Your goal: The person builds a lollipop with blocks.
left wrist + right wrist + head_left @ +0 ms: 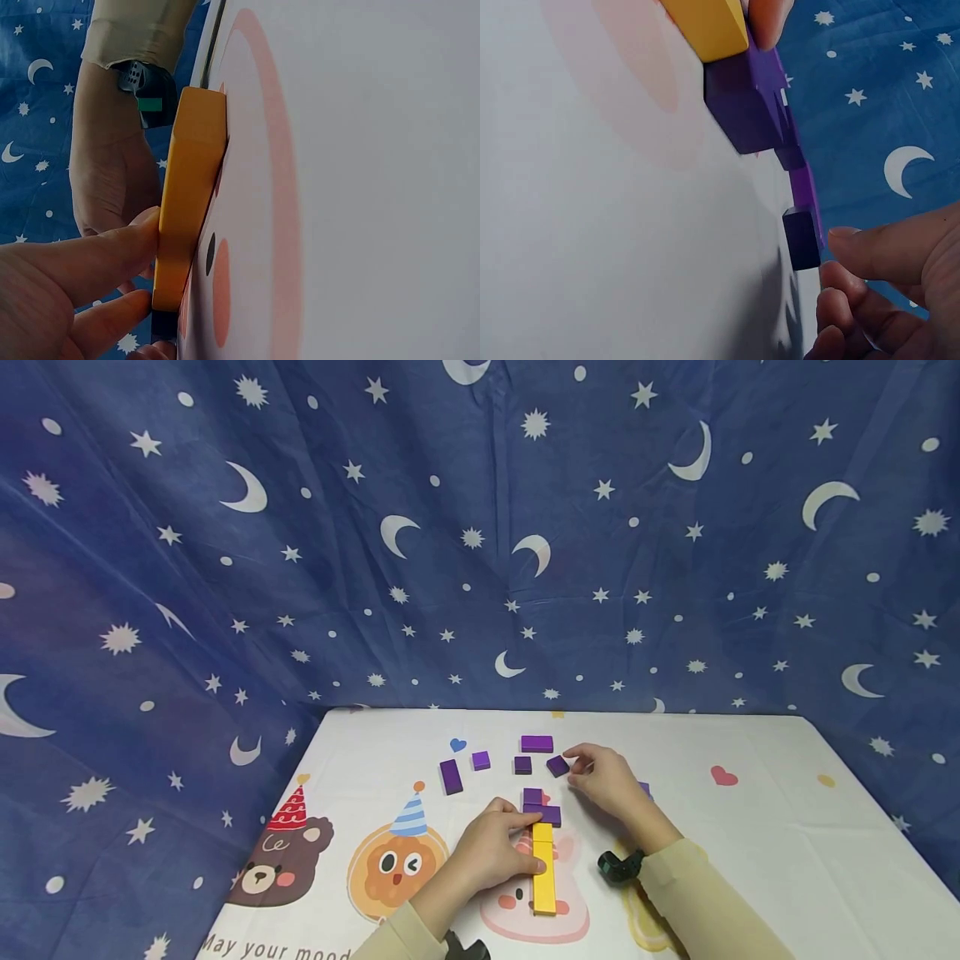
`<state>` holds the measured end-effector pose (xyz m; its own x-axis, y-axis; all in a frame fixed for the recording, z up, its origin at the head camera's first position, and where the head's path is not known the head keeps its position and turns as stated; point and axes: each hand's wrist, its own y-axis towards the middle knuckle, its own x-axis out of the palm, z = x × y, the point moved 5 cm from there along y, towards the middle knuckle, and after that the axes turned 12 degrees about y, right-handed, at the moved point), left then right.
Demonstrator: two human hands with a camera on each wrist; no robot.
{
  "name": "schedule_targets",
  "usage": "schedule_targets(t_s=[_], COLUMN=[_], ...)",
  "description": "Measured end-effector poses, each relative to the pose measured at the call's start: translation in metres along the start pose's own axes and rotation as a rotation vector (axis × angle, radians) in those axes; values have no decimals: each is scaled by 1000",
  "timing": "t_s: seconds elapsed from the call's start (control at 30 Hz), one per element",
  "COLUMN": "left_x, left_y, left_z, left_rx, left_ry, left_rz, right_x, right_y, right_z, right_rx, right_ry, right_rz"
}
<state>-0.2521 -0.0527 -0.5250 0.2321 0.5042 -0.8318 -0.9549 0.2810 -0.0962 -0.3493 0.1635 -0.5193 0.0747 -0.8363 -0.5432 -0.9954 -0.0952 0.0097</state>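
My left hand (491, 852) rests over a row of blocks. Its thumb touches a long yellow block (544, 885), and its index fingertip lies on a purple block (551, 816) set crosswise at the far end. Between these two sits a small yellow block (542, 832). Beyond the crosswise block is a small purple block (532, 796). Farther out, my right hand (606, 781) has its thumb and fingertips right at the edge of a dark purple square block (557, 766). In the right wrist view, the right thumb and fingers are spread beside that square block (801, 238).
Several loose purple blocks lie at the back: a long one (537, 744), a small one (522, 765), a lighter cube (481, 761) and a long one (451, 777) farther left. Another purple block (645, 789) shows partly behind the right wrist. A patterned white cloth (750, 843) covers the table.
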Motion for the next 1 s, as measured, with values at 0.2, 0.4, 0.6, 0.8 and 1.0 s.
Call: schedule_targets(t_s=[0.2, 0.4, 0.6, 0.8, 1.0], left_x=[1, 0, 0, 0, 0], left_y=[1, 0, 0, 0, 1], left_z=[0, 0, 0, -1, -2], left_rx=[6, 3, 3, 6, 5], left_ry=[-3, -8, -4, -9, -5], left_rz=[1, 1, 4, 8, 8], right_x=[0, -1, 0, 3, 5], right_y=[5, 10, 17, 25, 29], right_z=[3, 4, 3, 2, 0], right_rx=[11, 4, -31, -32, -46], right_ry=[-13, -31, -43, -82, -126], right_rz=[7, -6, -56, -114, -135])
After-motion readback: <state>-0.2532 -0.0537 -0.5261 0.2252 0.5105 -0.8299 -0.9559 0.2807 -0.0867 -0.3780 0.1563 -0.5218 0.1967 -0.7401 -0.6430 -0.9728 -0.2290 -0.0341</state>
